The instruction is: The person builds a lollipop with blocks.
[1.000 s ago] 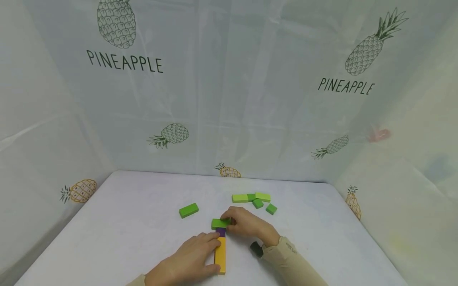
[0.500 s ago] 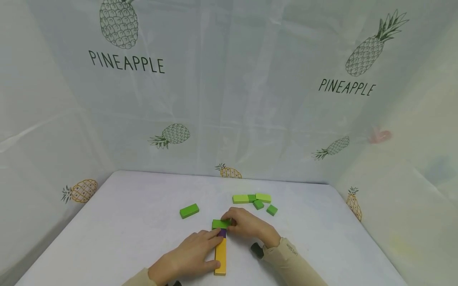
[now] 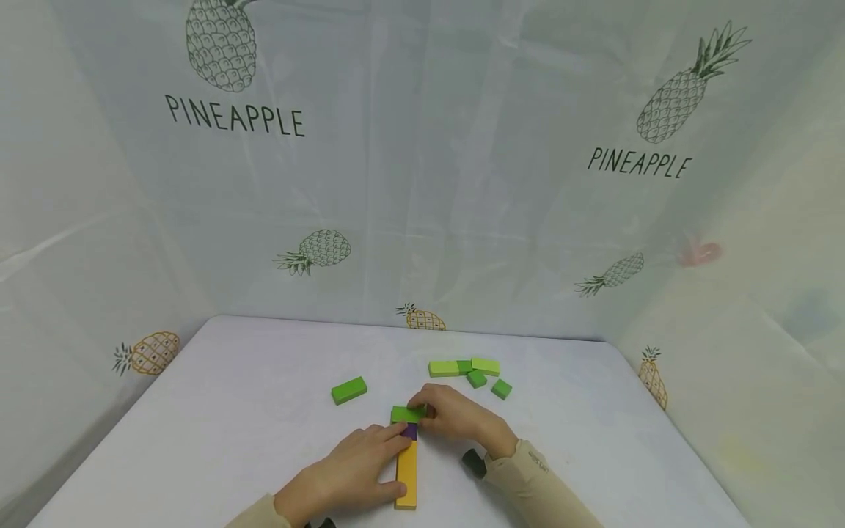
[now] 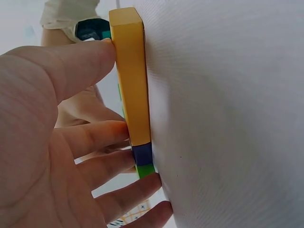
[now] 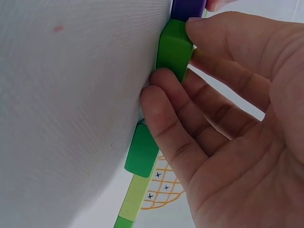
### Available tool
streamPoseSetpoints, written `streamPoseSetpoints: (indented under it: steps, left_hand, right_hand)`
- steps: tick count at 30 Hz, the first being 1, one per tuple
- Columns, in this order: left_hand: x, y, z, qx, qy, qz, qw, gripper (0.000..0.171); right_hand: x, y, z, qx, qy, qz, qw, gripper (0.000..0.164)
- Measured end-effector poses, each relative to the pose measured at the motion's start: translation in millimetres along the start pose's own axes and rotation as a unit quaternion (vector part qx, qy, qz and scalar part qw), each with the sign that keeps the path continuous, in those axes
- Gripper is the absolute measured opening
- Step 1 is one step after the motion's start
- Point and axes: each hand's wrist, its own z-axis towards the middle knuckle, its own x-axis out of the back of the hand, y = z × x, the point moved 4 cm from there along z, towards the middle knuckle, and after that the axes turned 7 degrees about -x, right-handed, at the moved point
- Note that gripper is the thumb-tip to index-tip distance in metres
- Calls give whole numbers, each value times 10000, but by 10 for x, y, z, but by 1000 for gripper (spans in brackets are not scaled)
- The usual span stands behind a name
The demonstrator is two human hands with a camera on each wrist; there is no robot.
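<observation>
A long yellow-orange block [image 3: 407,477], a small purple block [image 3: 412,431] and a green block [image 3: 403,414] lie on the table end to end, the green one crosswise at the far end. My left hand [image 3: 350,466] rests along the yellow and purple blocks, thumb near the yellow block's near end and fingers extended. With thumb and fingers, my right hand [image 3: 457,416] pinches the right part of the green block. In the right wrist view, the thumb lies on the near edge of that green block [image 5: 175,50], beside the purple block [image 5: 187,8].
Another green block [image 3: 349,390] lies alone at the back left. Behind the right hand is a row with light green blocks [image 3: 443,369], plus small green cubes [image 3: 502,389] near it. A pineapple-printed curtain [image 3: 422,183] hangs behind the table [image 3: 231,411].
My left hand has shifted slightly forward along the blocks, its fingertips now covering more of the purple block. The right hand keeps its hold on the green block.
</observation>
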Motion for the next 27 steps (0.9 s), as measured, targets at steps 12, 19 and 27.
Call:
streamPoseSetpoints:
  steps: [12, 19, 27]
  left_hand:
    - [2, -21, 25, 77, -72, -24, 9999, 63]
    - [10, -19, 25, 97, -95, -44, 9999, 63]
    - [17, -16, 24, 119, -127, -98, 9998, 63]
  right_hand:
    - [173, 91, -41, -235, 320, 166, 9991, 30]
    - [186, 221, -21, -517, 478, 45, 9975, 30]
    - [186, 302, -32, -738, 506, -255, 9957, 30]
